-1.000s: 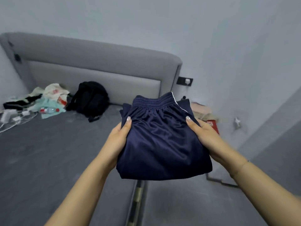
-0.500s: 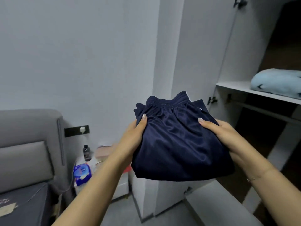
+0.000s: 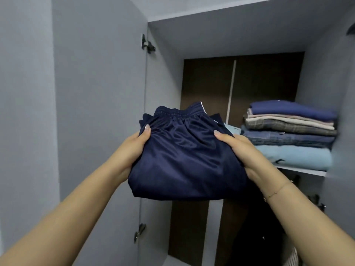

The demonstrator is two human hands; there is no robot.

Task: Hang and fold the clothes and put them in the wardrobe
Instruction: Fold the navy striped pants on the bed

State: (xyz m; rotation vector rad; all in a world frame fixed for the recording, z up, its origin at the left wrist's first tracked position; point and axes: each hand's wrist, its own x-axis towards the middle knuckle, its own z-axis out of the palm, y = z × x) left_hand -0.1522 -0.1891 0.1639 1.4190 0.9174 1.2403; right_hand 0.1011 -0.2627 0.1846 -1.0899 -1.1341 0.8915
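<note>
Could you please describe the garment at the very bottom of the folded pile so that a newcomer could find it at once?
Look into the open wardrobe and find its white shelf, to the right of the navy shorts held in both hands. A stack of folded clothes sits there. The bottom piece is the light blue garment, the palest and thickest layer, directly under a denim one.

The left hand and the right hand are gripping the folded navy shorts by their two sides, thumbs lying on top, in front of the open wardrobe. A stack of folded clothes is sitting at the right end of the shelf, reaching its front edge.
</note>
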